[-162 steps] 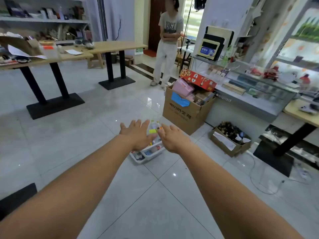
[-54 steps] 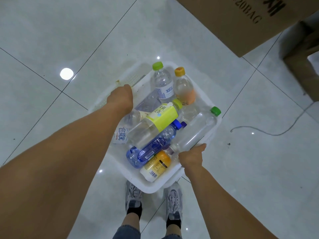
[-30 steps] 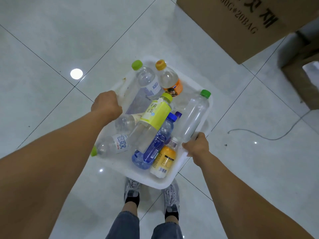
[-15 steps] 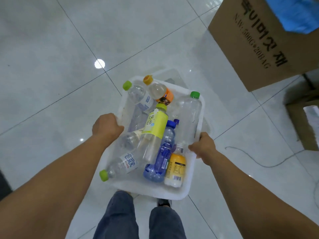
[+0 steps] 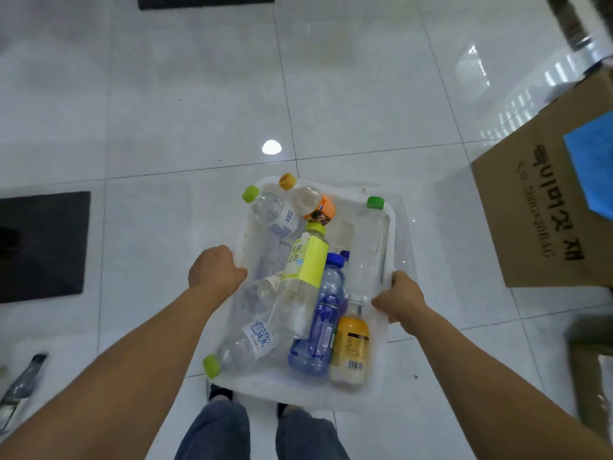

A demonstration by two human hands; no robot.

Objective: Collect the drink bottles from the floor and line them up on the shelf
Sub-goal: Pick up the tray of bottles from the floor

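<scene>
Left hand point(image 5: 215, 270), right hand point(image 5: 398, 298) grip tray point(image 5: 298, 393); bottles point(image 5: 305, 260) inside

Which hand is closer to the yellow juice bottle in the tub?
Right. The right hand grips the tub rim beside the yellow juice bottle; the left hand grips the opposite rim.

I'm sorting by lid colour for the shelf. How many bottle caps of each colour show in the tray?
Green caps: 4
Orange cap: 1
Blue cap: 1
White cap: 1
Total: 7 in plain view; a blue bit behind the blue cap is unclear.
</scene>
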